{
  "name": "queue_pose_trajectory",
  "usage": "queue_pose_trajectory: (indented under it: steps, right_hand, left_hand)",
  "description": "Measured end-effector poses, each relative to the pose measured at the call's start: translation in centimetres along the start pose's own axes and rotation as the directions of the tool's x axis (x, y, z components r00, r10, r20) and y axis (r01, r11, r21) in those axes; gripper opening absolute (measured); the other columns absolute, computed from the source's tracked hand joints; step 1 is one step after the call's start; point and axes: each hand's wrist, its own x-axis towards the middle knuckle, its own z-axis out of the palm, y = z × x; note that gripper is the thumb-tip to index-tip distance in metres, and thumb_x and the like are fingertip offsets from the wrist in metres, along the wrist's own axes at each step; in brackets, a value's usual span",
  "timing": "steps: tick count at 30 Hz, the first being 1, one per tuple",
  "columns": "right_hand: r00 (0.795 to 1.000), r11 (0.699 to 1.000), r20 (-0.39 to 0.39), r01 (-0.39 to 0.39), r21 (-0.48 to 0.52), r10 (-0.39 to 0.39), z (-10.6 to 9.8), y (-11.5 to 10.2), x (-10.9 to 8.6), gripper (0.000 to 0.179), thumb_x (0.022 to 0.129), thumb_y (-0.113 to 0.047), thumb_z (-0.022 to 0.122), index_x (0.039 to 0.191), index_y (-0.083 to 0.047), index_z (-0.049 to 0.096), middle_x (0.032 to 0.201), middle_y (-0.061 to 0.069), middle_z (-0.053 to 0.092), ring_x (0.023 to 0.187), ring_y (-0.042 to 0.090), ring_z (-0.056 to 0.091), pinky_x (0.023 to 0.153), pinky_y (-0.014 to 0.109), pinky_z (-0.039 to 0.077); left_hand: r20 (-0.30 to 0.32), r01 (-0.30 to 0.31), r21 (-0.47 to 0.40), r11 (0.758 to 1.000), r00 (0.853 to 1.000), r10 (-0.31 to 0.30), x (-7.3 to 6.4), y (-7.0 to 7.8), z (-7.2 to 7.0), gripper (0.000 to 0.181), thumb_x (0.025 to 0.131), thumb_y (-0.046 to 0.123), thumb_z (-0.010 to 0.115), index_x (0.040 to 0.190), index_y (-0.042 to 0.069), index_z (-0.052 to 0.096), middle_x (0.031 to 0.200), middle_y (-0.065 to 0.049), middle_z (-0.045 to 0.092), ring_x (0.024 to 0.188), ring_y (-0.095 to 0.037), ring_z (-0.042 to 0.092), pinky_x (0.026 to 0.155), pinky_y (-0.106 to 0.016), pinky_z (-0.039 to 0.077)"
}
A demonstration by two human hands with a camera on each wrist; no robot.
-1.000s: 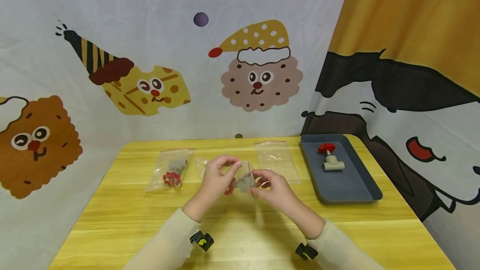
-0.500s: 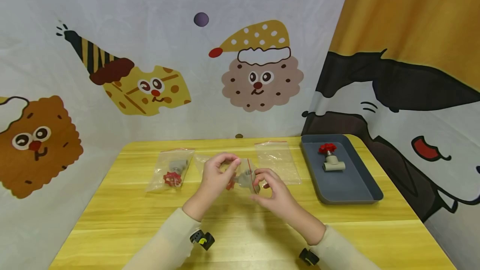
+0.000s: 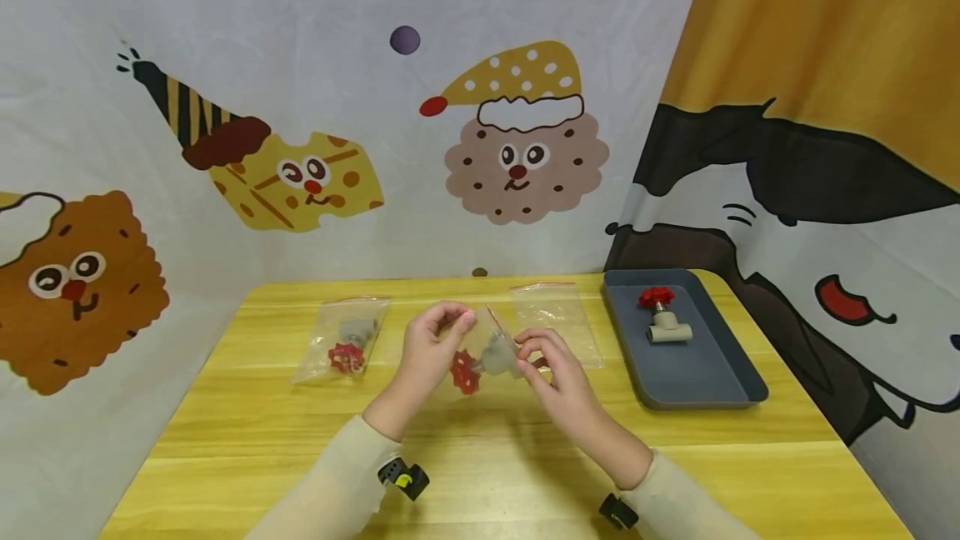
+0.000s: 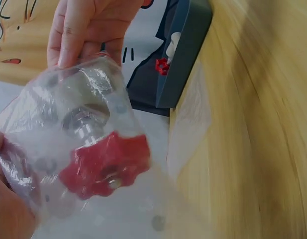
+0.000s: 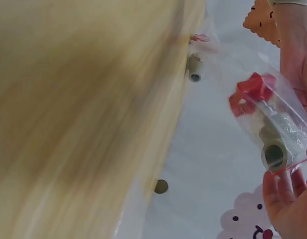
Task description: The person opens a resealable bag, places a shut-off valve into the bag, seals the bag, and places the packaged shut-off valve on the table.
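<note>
Above the table, a clear zip bag [image 4: 31, 107] holds a valve [image 3: 497, 355] with a red handwheel [image 4: 106, 167] and a beige tee-shaped body. My left hand [image 3: 429, 344] pinches the bag's upper left side between thumb and fingers. At the opposite end, my right hand [image 3: 558, 373] pinches the edge with the red zip line, thumb and fingertips right at it. The right wrist view shows the round opening of the valve body [image 5: 274, 155] close to this edge, inside the plastic. The handwheel points toward the left hand and hangs lower in the head view.
Another bagged valve [image 3: 348, 355] lies on the table at left. A flat clear zip bag [image 3: 558, 323] lies behind the right hand. The grey tray [image 3: 705, 386] at right holds an unbagged valve [image 3: 664, 323] with a red handwheel. A printed curtain [image 3: 337, 65] hangs behind the table.
The bag has tilted, its red zip line now slanting, and more of the red handwheel shows. My right hand's fingers spread from the zip edge, then came together on it. My left hand stayed nearly still.
</note>
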Motion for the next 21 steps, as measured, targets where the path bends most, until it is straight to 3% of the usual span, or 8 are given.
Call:
queue_pose_trajectory:
  steps: [3,7,14,21]
  right_hand:
    - [0.998,0.999,-0.049,0.049,-0.016,-0.049,-0.25,-0.08,0.3,0.009,0.091,-0.004,0.06,0.092,-0.011,0.056,0.103,0.003,0.059,0.093,0.012,0.055,0.074,0.026,0.051]
    - [0.992,0.994,-0.085,0.087,-0.062,-0.093,-0.5,-0.25,0.59,0.009,0.09,-0.003,0.061,0.092,-0.01,0.057,0.087,-0.002,0.057,0.079,0.009,0.052,0.069,0.022,0.047]
    - [0.99,0.991,-0.106,0.08,-0.107,-0.092,-0.9,-0.65,0.95,0.011,0.087,-0.002,0.065,0.093,-0.011,0.062,0.08,-0.005,0.056,0.072,0.006,0.049,0.058,0.02,0.044]
    - [0.989,0.989,-0.112,0.077,-0.124,-0.091,-1.01,-0.9,0.98,0.01,0.087,-0.003,0.067,0.094,-0.01,0.068,0.081,-0.004,0.059,0.072,0.006,0.049,0.056,0.018,0.042]
  left_hand:
    - [0.007,0.055,-0.039,0.998,0.999,-0.054,0.17,-0.21,-0.06,0.012,0.091,0.007,0.062,0.092,-0.005,0.064,0.088,-0.02,0.067,0.081,-0.017,0.062,0.078,-0.028,0.054]
    - [0.005,0.079,-0.071,0.994,0.997,-0.079,0.28,-0.33,-0.11,0.012,0.092,0.007,0.06,0.093,-0.005,0.062,0.089,-0.021,0.066,0.082,-0.021,0.062,0.072,-0.02,0.051]
    - [-0.013,0.048,-0.098,0.994,0.999,-0.049,0.27,-0.19,-0.29,0.011,0.091,0.004,0.061,0.091,-0.007,0.062,0.087,-0.023,0.066,0.078,-0.009,0.062,0.072,-0.02,0.052]
    - [-0.03,0.013,-0.115,0.993,0.999,-0.016,0.33,-0.99,-0.54,0.017,0.088,0.001,0.063,0.103,-0.008,0.067,0.095,-0.026,0.068,0.078,-0.005,0.065,0.072,-0.018,0.054]
